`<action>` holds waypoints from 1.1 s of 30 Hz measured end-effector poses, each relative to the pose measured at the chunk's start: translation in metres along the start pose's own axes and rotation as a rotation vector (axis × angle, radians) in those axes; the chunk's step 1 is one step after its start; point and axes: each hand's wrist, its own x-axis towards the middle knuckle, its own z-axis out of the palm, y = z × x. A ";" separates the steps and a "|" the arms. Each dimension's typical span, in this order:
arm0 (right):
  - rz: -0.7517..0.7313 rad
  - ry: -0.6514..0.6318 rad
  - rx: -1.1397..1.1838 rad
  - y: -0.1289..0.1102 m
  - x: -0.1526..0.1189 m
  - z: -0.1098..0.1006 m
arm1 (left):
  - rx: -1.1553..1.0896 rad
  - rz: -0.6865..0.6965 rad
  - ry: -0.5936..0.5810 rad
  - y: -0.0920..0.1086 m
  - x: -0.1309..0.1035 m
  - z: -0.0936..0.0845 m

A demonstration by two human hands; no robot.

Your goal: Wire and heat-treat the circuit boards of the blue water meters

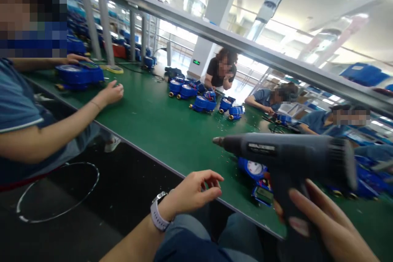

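Observation:
A dark grey heat gun (pixel 294 147) is gripped by its handle in my right hand (pixel 330 219), its nozzle pointing left across the bench. Partly behind the gun, a blue water meter (pixel 253 168) with a round white dial lies on the green bench, and a small display unit (pixel 263 193) sits by it with wires between. My left hand (pixel 196 190) hovers at the bench's front edge, to the left of the meter. Its fingers are loosely curled, apart from the thumb, with nothing between them.
The green bench top (pixel 147 118) carries more blue meters (pixel 204 102) further back. At left, a co-worker's hand (pixel 112 92) is near another blue meter (pixel 80 74). Other people sit across the bench. A metal shelf rail (pixel 196 18) runs overhead. Blue meters lie at far right.

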 end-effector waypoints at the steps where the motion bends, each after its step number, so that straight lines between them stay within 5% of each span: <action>1: -0.049 -0.067 0.021 -0.009 0.018 0.024 | -0.062 0.009 0.014 0.000 -0.002 0.000; 5: -0.257 -0.298 0.095 -0.035 0.079 0.118 | -0.302 0.042 0.143 -0.013 -0.003 0.000; 9: -0.191 -0.437 0.288 -0.044 0.112 0.191 | -0.471 0.055 0.363 -0.033 0.010 -0.008; 16: -0.177 -0.570 0.398 -0.055 0.142 0.282 | -0.550 0.034 0.746 -0.055 0.029 -0.065; 24: -0.177 -0.607 0.379 -0.078 0.169 0.364 | -0.462 0.029 0.851 -0.052 0.031 -0.142; 33: -0.390 -0.553 0.269 -0.096 0.187 0.416 | -0.454 0.059 0.965 -0.070 0.033 -0.185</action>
